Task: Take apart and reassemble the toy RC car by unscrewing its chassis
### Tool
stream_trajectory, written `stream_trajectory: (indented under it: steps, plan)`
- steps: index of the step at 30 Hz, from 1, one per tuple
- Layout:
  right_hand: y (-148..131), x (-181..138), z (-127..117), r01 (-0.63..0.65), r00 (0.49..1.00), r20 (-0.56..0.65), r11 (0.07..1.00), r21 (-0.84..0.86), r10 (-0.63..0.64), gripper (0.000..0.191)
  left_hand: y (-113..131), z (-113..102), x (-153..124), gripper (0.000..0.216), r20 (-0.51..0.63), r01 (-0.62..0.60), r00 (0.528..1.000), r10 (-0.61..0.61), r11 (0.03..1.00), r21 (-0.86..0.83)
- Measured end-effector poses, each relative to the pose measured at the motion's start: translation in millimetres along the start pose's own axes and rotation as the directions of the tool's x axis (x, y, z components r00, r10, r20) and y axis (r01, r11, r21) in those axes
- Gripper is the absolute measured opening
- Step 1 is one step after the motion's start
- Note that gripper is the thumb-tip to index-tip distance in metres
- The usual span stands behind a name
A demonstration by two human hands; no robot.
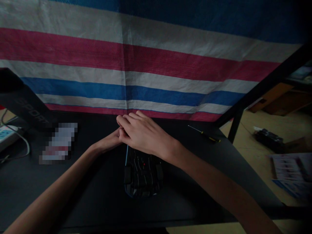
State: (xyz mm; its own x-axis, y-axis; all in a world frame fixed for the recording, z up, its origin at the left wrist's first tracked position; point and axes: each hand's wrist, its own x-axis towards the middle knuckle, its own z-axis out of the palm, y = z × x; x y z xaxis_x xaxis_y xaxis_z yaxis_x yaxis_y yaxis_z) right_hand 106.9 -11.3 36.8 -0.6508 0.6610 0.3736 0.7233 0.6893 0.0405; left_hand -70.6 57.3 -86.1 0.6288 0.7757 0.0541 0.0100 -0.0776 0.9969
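Note:
A dark toy car (143, 175) lies on the black table with what looks like its underside up, wheels at both sides and a small red spot on it. My right hand (143, 130) reaches over the car's far end, back of the hand up and fingers curled in. What those fingers close on is hidden. My left hand (113, 139) meets it from the left at the same end, its fingers mostly covered by the right hand. Whether the left hand grips the car I cannot tell.
A screwdriver (206, 134) with a black and yellow handle lies right on the table (97, 201). At left are a blurred-out flat item (59, 143), a dark box marked SPORT (26, 104) and a power strip (9, 135). A striped sheet (151, 61) hangs behind.

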Motion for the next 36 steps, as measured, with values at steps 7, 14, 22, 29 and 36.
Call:
stream_trajectory:
  steps: [7, 14, 22, 29, 36]
  plan:
    - [9.3, -7.4, 7.1, -0.057, 0.998, -0.001, 0.977, 0.205, 0.059, 0.013, -18.9, -8.9, 3.5, 0.072, 0.047, 0.033, 0.998, -0.029, 0.995, -0.094]
    - [30.7, -35.2, 4.0, -0.072, 0.985, -0.072, 0.747, 0.661, 0.158, 0.029, -3.9, -5.3, -0.5, 0.095, 0.079, 0.069, 0.995, -0.061, 0.991, -0.113]
    - [26.2, -25.2, 29.9, -0.054, 0.974, -0.058, 0.475, 0.878, 0.217, 0.016, -6.0, -8.2, 2.0, 0.096, 0.103, 0.009, 0.995, 0.006, 0.99, -0.144]
    - [30.7, -19.6, 40.1, -0.068, 0.95, -0.052, 0.367, 0.928, 0.307, 0.013, -4.6, -7.3, -0.2, 0.098, 0.093, 0.094, 0.993, -0.079, 0.983, -0.159]
    - [85.1, -69.7, 39.7, -0.305, 0.717, -0.031, 0.353, 0.885, 0.697, 0.012, -1.1, -3.9, -2.8, 0.098, 0.085, 0.111, 0.992, -0.096, 0.975, -0.191]
